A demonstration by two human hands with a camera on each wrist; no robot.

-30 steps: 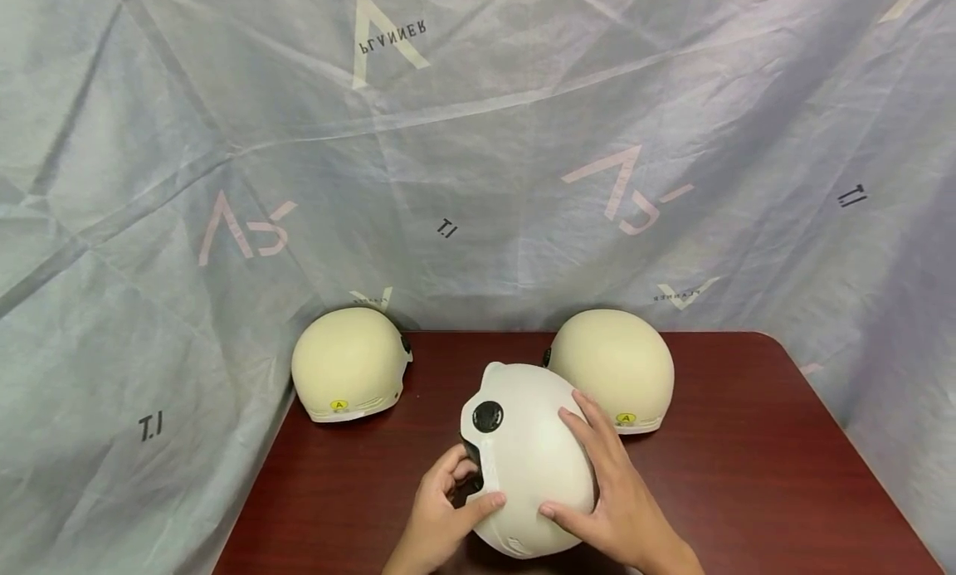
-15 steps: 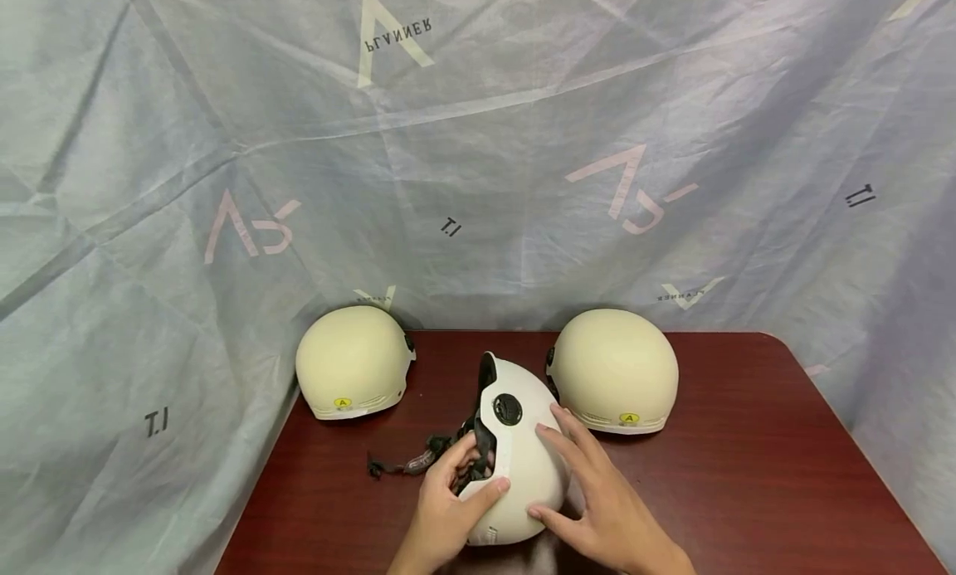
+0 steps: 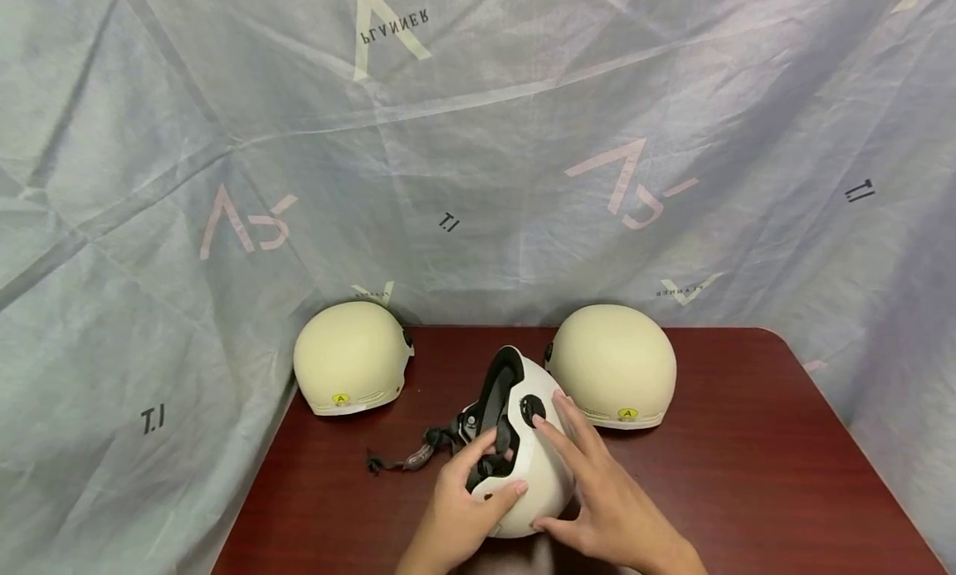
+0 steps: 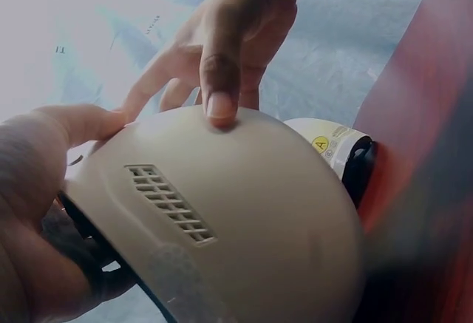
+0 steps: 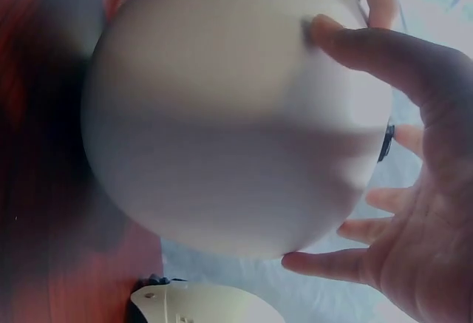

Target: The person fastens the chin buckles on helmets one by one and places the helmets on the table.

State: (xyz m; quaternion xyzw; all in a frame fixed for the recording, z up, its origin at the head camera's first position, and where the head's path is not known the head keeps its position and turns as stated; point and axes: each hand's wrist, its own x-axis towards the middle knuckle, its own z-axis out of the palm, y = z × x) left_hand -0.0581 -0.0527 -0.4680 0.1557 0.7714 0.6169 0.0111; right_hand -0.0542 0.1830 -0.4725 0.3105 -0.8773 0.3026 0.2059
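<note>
A white helmet (image 3: 539,474) is tilted on its side low in the head view, its dark padded inside (image 3: 499,397) facing left. My left hand (image 3: 459,509) grips its lower rim, thumb on the outer shell and fingers inside. With spread, fairly straight fingers, my right hand (image 3: 612,496) touches the shell on the right, one fingertip near the round black cap (image 3: 533,409). A black chin strap (image 3: 418,457) trails out to the left. The left wrist view shows a grille vent (image 4: 174,205) in the shell; in the right wrist view the smooth crown (image 5: 222,123) fills the middle.
Two cream helmets with yellow "A" stickers stand at the table's back, one helmet (image 3: 351,358) at left and another helmet (image 3: 612,363) close behind the held one. The dark red table (image 3: 747,467) meets a grey printed cloth (image 3: 508,185) behind.
The held helmet has turned so its opening, padding and chin strap now show. My left hand has shifted slightly right, and my right hand's fingers have moved over the shell toward the cap.
</note>
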